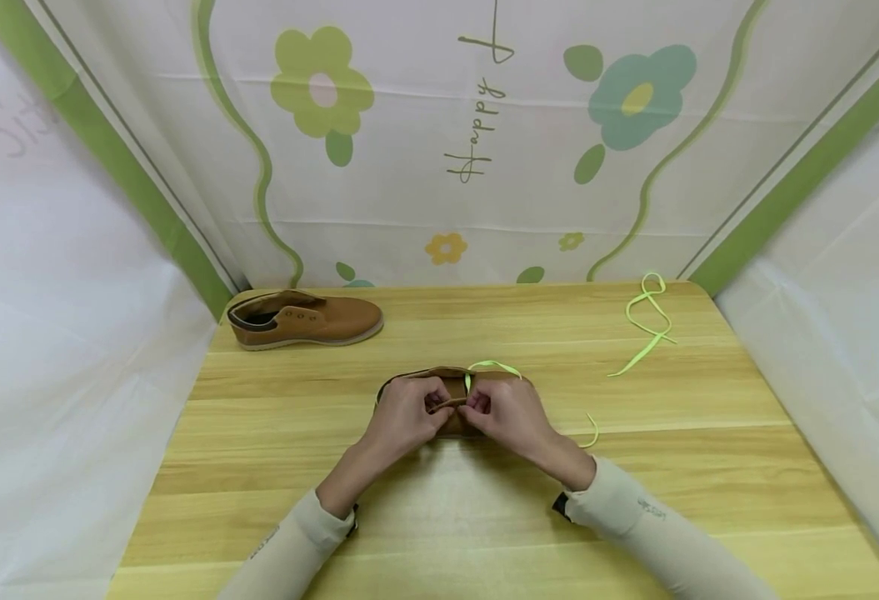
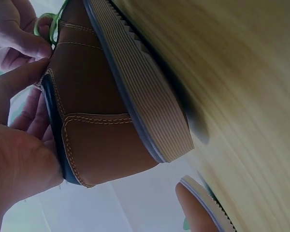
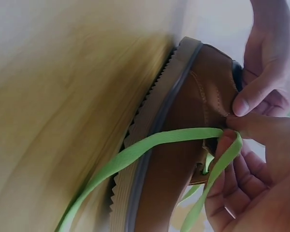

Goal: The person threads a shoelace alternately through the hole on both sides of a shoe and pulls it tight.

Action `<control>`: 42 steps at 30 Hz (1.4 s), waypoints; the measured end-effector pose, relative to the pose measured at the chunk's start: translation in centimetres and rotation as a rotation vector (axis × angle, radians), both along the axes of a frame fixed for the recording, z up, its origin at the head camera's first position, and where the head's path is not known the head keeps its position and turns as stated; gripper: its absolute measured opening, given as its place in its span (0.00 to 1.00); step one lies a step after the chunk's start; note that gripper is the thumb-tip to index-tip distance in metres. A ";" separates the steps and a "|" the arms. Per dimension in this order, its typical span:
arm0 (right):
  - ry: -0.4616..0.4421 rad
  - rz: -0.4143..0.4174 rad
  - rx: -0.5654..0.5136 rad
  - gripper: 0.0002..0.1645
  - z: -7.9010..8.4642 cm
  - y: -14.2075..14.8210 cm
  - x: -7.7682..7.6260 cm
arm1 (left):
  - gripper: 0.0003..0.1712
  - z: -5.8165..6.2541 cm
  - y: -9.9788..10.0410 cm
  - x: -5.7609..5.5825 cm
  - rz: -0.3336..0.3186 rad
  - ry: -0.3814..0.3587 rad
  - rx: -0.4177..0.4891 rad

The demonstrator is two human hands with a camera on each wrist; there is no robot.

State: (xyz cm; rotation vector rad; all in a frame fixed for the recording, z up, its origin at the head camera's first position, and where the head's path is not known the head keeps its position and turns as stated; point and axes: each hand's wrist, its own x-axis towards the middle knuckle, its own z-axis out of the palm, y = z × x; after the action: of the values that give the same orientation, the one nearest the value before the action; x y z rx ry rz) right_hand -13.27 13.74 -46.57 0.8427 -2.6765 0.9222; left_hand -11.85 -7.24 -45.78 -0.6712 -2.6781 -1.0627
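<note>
A brown shoe (image 2: 89,82) with a pale ribbed sole stands on the table in front of me, toe to the right. My left hand (image 1: 407,410) pinches the upper edge of its near eyelet flap, thumb outside and fingers inside the opening. Close beside it, my right hand (image 1: 510,414) pinches a flat neon-green shoelace (image 3: 154,140) at the same flap. The lace hangs down over the shoe's side, and another stretch passes through the far flap. Fingers hide the near eyelets and the lace's tip.
A second brown shoe (image 1: 334,321), without a lace, stands at the table's back left. Another green shoelace (image 1: 649,321) lies loosely looped at the back right. A lace end (image 1: 595,429) rests on the wooden table (image 1: 469,517) right of my hand. White printed curtains (image 1: 409,192) enclose the table.
</note>
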 end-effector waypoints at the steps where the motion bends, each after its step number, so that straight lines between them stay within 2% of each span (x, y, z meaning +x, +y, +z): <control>1: 0.020 -0.002 0.000 0.15 -0.1 0.0 0.0 | 0.11 0.0 0.0 0.0 -0.005 0.017 0.002; 8: 0.114 0.006 -0.006 0.18 -0.5 0.0 -0.3 | 0.14 -0.1 -0.2 0.1 -0.056 0.190 -0.042; 12: 0.151 0.023 0.012 0.15 -0.5 -0.1 -0.5 | 0.14 -0.4 -0.3 0.1 -0.076 0.253 -0.058; 15: 0.182 0.051 0.055 0.10 -0.4 0.0 -0.6 | 0.14 -0.6 -0.3 0.2 -0.114 0.290 -0.066; 19: 0.155 0.093 0.092 0.10 -0.2 0.1 -0.7 | 0.15 -0.7 -0.3 0.2 -0.164 0.344 -0.089; 22: 0.071 0.140 0.068 0.10 0.1 0.3 -0.9 | 0.16 -0.7 -0.2 0.3 -0.172 0.362 -0.095; 29: -0.240 0.238 -0.060 0.07 0.7 1.2 -1.3 | 0.14 -1.0 -0.2 0.4 -0.163 0.314 -0.059; 32: -0.336 0.271 -0.120 0.07 0.8 1.5 -1.5 | 0.13 -1.0 -0.3 0.4 -0.156 0.274 -0.030; 36: -0.403 0.293 -0.216 0.05 0.5 1.4 -2.0 | 0.11 -1.1 -0.4 0.1 -0.149 0.216 0.010; 42: -0.423 0.269 -0.285 0.04 0.2 1.3 -2.7 | 0.10 -1.0 -0.6 -0.6 -0.129 0.116 0.068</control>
State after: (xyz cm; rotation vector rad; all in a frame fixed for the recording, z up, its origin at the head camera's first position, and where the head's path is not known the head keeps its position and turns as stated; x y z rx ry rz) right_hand -15.97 14.99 -46.32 1.0542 -2.6970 1.6665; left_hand -12.41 -7.88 -46.73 -0.8748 -2.5175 -1.1041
